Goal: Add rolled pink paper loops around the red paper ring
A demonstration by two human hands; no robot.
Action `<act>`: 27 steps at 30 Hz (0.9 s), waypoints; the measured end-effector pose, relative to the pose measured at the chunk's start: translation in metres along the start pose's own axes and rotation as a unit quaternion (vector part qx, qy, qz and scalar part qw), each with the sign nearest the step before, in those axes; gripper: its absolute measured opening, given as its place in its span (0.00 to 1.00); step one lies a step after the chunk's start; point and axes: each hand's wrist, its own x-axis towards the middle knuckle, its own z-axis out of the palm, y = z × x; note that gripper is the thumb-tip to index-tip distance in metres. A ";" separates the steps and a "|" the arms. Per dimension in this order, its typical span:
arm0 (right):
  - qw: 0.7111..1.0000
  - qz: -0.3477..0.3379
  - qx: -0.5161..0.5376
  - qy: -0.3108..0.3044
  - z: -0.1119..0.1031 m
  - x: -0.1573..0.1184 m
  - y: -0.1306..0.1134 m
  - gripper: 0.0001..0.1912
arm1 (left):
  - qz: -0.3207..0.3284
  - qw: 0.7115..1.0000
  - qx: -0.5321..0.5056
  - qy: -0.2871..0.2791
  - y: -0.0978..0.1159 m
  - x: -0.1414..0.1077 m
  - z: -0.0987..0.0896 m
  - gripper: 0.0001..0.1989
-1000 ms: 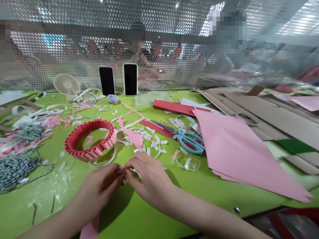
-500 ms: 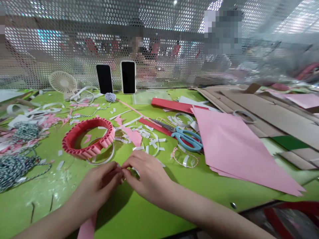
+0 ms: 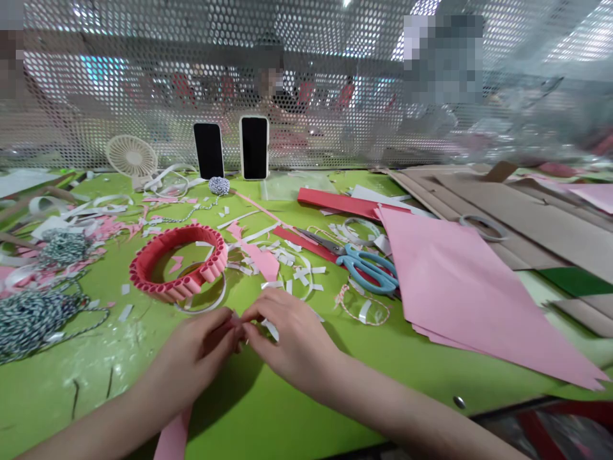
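My left hand is closed on a pink paper strip, whose long end hangs below the wrist toward the table's front edge. Beside it, my right hand pinches the strip's upper end, its fingertips meeting those of the left hand. The fingers hide most of the held part. Just behind the hands, a red and pink ring of rolled paper tubes lies next to a thin white ring. Blue-handled scissors lie to the right, beside large pink sheets.
Two phones stand at the back by a small white fan. Striped cord and paper scraps cover the left side. Cardboard is stacked at the right, with a tape roll on it. A perforated metal screen stands behind.
The whole view has shifted slightly, so things appear a little farther right. Both hands keep their pinch on the pink strip, with hardly any other movement.
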 end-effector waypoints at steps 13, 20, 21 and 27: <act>0.998 -0.016 -0.061 0.008 0.005 -0.002 -0.001 0.07 | -0.008 1.000 0.025 -0.012 -0.003 -0.002 0.002 0.11; 0.999 -0.014 -0.040 0.008 0.005 -0.002 -0.001 0.07 | -0.021 0.999 0.009 -0.030 -0.003 -0.002 0.001 0.12; 0.999 -0.012 -0.033 0.007 0.004 -0.002 -0.001 0.07 | -0.021 0.999 0.005 -0.030 -0.004 -0.002 0.001 0.12; 0.999 0.034 0.026 -0.007 0.003 0.001 0.000 0.04 | -0.028 0.999 -0.001 -0.035 -0.004 -0.001 0.000 0.12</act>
